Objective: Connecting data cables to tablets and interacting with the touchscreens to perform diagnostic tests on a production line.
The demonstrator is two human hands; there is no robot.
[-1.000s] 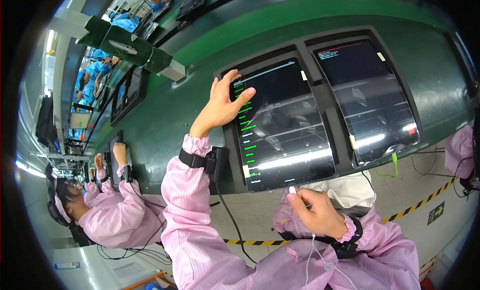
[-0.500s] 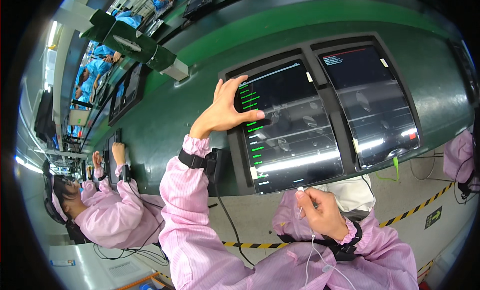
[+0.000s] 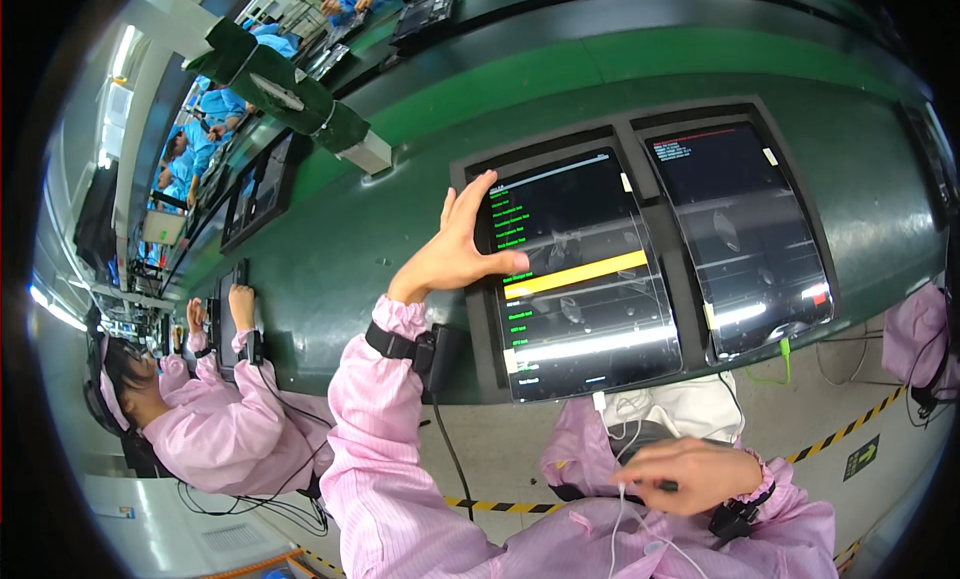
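Note:
My left hand (image 3: 455, 249) is open, its fingers spread over the left edge of a tablet (image 3: 600, 329). The thumb lies over the screen, where a yellow bar (image 3: 590, 272) crosses a list of mostly green lines. From the tablet's near edge sticks a white plug (image 3: 599, 401) with a thin white cable. My right hand (image 3: 695, 471) hovers over my lap with curled fingers, somewhat blurred. A small dark item (image 3: 667, 486) shows at its fingers, and white earphone-like cords (image 3: 622, 519) hang by the fingertips. What exactly the hand grips is unclear.
A second tablet (image 3: 745, 239) lies on the right in the same dark tray (image 3: 657, 219), a green plug (image 3: 785, 347) at its near edge. A green-wrapped post (image 3: 290, 99) rises at the far left. On the left sits a co-worker (image 3: 230, 409) in pink.
My right hand has left the white plug at the tablet's edge and moved down and right. A yellow bar has appeared on the screen. My left hand remains spread at the tablet's edge.

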